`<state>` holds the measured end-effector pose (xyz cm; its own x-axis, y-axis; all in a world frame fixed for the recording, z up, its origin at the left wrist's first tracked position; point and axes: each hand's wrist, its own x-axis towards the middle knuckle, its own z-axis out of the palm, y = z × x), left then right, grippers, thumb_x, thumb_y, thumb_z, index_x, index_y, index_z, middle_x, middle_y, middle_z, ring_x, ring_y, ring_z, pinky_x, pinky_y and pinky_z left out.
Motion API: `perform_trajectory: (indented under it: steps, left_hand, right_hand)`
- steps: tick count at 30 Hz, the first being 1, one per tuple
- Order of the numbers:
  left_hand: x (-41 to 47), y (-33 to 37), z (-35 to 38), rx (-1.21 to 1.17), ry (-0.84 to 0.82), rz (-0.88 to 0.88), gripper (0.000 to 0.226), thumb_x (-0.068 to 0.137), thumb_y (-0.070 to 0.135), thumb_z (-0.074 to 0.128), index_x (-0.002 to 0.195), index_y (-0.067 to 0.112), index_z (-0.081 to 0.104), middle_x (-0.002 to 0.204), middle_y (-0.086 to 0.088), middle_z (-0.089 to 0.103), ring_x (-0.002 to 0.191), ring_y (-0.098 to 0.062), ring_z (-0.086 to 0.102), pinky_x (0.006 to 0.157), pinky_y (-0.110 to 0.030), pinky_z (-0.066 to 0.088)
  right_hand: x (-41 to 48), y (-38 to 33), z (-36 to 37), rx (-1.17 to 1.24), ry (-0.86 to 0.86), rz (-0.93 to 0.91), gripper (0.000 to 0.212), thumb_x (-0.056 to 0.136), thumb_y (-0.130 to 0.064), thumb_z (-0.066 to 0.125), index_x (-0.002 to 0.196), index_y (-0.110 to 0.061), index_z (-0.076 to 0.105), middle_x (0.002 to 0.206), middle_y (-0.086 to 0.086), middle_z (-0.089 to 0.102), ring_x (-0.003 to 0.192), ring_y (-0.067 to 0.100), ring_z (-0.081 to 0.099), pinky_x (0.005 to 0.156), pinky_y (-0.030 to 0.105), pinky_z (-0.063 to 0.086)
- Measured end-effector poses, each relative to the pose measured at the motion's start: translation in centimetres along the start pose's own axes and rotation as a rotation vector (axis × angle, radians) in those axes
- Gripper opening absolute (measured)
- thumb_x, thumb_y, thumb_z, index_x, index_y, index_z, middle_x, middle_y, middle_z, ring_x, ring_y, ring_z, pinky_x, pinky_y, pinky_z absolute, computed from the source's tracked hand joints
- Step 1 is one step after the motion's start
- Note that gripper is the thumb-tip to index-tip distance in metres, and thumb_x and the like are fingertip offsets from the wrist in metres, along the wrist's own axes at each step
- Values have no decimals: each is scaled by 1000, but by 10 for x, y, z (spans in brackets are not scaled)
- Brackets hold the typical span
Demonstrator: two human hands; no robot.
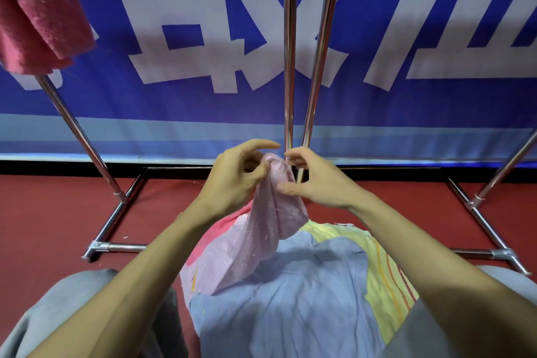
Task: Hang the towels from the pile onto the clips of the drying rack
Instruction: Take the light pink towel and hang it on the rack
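In the middle of the frame, the left hand [232, 177] and the right hand [316, 180] both pinch the top of a light pink towel [261, 241]. The towel hangs down onto the pile [290, 299] at the bottom. The shiny rack [289, 67] stands behind. A red towel [37, 14] hangs in the upper left.

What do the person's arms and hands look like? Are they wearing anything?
Both forearms are bare, and so are the left hand and right hand: no gloves, rings or watch show. Grey cloth lies beside each arm low down; sleeve or trouser leg, I cannot tell.
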<state>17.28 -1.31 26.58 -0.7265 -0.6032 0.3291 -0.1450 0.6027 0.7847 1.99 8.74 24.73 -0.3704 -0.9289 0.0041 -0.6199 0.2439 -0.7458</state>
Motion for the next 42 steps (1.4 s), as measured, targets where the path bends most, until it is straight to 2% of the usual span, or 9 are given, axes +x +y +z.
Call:
perform_trajectory:
  steps: [4, 7, 13, 16, 20, 26, 33, 38, 42]
  left_hand:
    - [-3, 2, -6, 87, -19, 46, 36, 80, -4, 51, 97, 22, 71, 86, 9, 71, 79, -10, 64, 76, -22, 50]
    - [-4, 0, -10, 112, 9, 10, 25, 86, 4, 54, 94, 19, 72, 89, 12, 71, 82, -4, 63, 75, -16, 48]
    - [-2, -5, -18, 126, 56, 9, 15, 93, 14, 58, 99, 18, 71, 92, 12, 70, 84, 2, 61, 77, -11, 44]
    - [-1, -6, -19, 141, 64, 26, 20, 94, 12, 54, 107, 17, 69, 103, 9, 70, 97, -2, 61, 88, -15, 44]
    - [-2, -4, -18, 146, 55, 12, 23, 94, 6, 52, 105, 15, 69, 104, 9, 68, 99, -2, 59, 86, -6, 39]
    - [1, -6, -25, 79, 190, -55, 21, 93, 10, 53, 99, 21, 70, 91, 17, 66, 84, 5, 59, 75, -2, 39]
    - [4, -14, -27, -89, 376, -218, 23, 95, 10, 49, 92, 22, 68, 86, 16, 64, 74, 10, 54, 64, -4, 38]
    - [10, -23, -37, -294, 497, -392, 23, 95, 11, 48, 95, 18, 70, 78, 8, 60, 70, -6, 49, 61, -20, 36]
    - [9, -18, -37, -255, 398, -312, 22, 95, 10, 49, 95, 18, 70, 85, 9, 65, 77, 0, 55, 69, -16, 40]
  right_hand:
    - [6, -3, 4, -82, -12, -144, 5, 82, -28, 68, 79, -28, 64, 73, -8, 63, 65, -2, 50, 62, 18, 37]
    - [7, -3, 5, -78, -32, -192, 25, 86, -31, 66, 66, -20, 57, 58, -6, 46, 56, 4, 36, 53, 21, 30]
    - [5, -1, 5, 104, -69, -226, 23, 87, -35, 64, 82, -12, 63, 69, 0, 52, 67, 8, 43, 64, 28, 35]
    - [2, -5, 0, 136, -28, -236, 16, 92, -19, 61, 79, -27, 66, 69, -17, 62, 66, -2, 51, 66, 19, 39]
    - [0, -2, -5, -32, 8, -201, 19, 87, -9, 57, 86, -22, 70, 80, -11, 71, 75, 6, 62, 72, 24, 47]
    - [3, 11, -15, -313, 10, -50, 27, 71, -3, 54, 64, -28, 62, 58, 1, 57, 60, 20, 46, 59, 30, 42]
    - [6, 11, -17, 330, -39, 5, 27, 87, 14, 44, 88, -12, 53, 80, 12, 59, 66, 26, 62, 73, 45, 59]
    - [5, 8, -18, 180, -89, -135, 50, 79, 24, 29, 82, -11, 65, 82, 8, 69, 68, 23, 71, 70, 38, 59]
    - [8, 8, -2, 159, -64, -119, 26, 84, 5, 55, 97, -17, 61, 98, 0, 70, 92, 21, 68, 90, 47, 52]
